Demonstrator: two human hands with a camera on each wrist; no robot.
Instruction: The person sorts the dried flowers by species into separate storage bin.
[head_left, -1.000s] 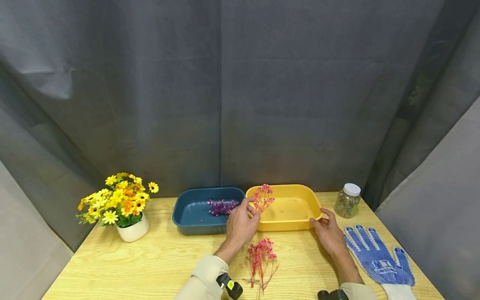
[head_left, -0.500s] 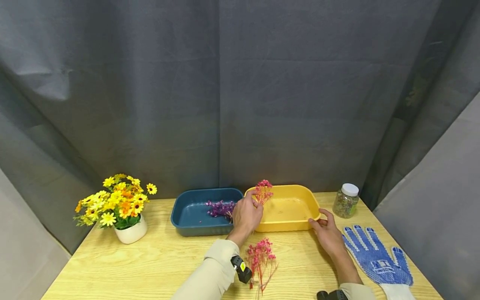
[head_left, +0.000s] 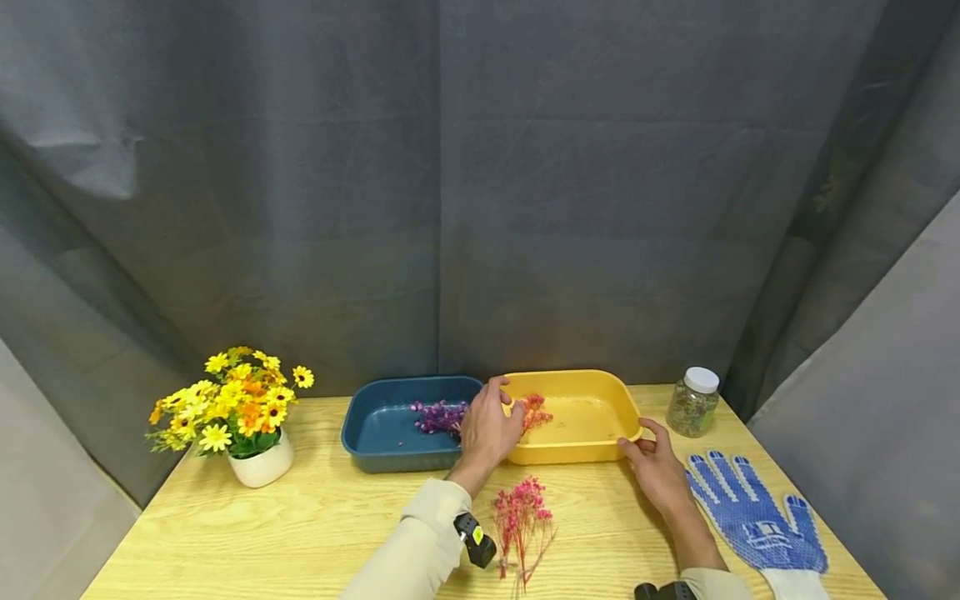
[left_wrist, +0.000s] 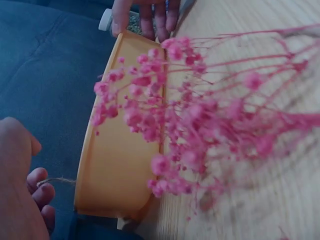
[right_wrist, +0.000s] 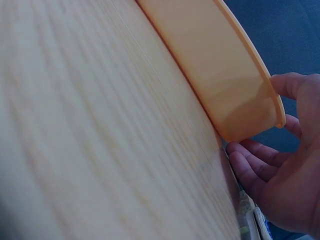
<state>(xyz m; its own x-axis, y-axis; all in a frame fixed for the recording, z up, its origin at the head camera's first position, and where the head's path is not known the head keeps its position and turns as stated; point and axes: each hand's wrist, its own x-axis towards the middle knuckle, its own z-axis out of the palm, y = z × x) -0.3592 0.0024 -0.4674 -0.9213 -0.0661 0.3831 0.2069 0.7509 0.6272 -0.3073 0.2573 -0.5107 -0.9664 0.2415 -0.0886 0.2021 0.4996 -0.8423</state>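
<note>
In the head view my left hand (head_left: 489, 429) is over the near-left edge of the yellow tray (head_left: 573, 452), thumb and forefinger apart. A sprig of pink dried flowers (head_left: 536, 412) lies in that tray beside my fingertips, its stems hidden by the hand. A thin twine-like strand (left_wrist: 60, 179) touches my curled lower fingers in the left wrist view. My right hand (head_left: 660, 471) holds the yellow tray's near-right corner by the rim, as the right wrist view also shows. More pink dried flowers (head_left: 522, 512) lie on the table in front of the tray.
Left of the yellow tray stands a blue tray (head_left: 375, 460) with purple dried flowers (head_left: 438, 417). A potted yellow flower plant (head_left: 262, 467) is at far left. At right are a white-lidded jar (head_left: 693, 404) and a blue-and-white glove (head_left: 765, 525).
The pink sprig at my left hand has dropped lower, from upright above the yellow tray to inside it. My left thumb and forefinger have spread. The right hand stays on the rim.
</note>
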